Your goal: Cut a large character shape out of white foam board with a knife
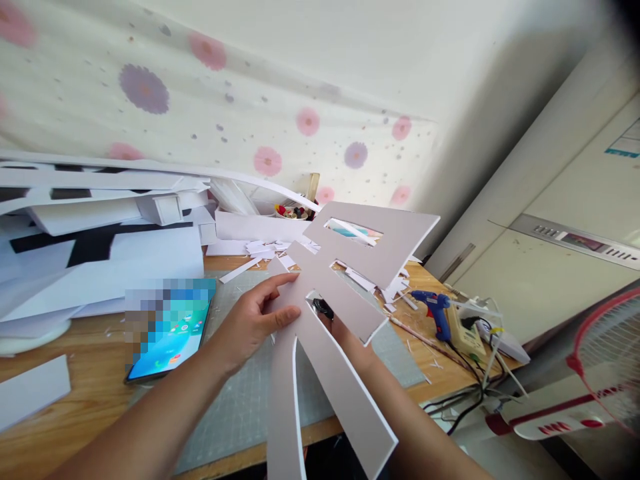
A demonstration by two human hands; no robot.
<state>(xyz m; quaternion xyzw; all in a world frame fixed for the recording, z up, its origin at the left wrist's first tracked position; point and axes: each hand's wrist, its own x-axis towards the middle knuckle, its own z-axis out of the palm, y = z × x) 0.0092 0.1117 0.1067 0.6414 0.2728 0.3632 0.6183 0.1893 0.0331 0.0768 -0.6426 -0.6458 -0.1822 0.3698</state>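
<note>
A white foam board cutout (320, 283), shaped with slots and two long legs, is held tilted up above the cutting mat. My left hand (260, 310) is closed on its left edge, thumb and index finger on the near face and the other fingers out of sight. Behind the board, my right hand (341, 332) is mostly hidden, and its fingers do not show. Through a slot a small black object (323, 308) is visible beside it; I cannot make out what it is. The green-grey cutting mat (225, 413) lies underneath.
A lit phone (175, 333) rests at the left of the wooden table. White board pieces (100, 267) are stacked behind it. Offcuts (265, 250) lie at the back. A blue glue gun (435, 310), cables (470, 363) and a racket (613, 360) are at the right.
</note>
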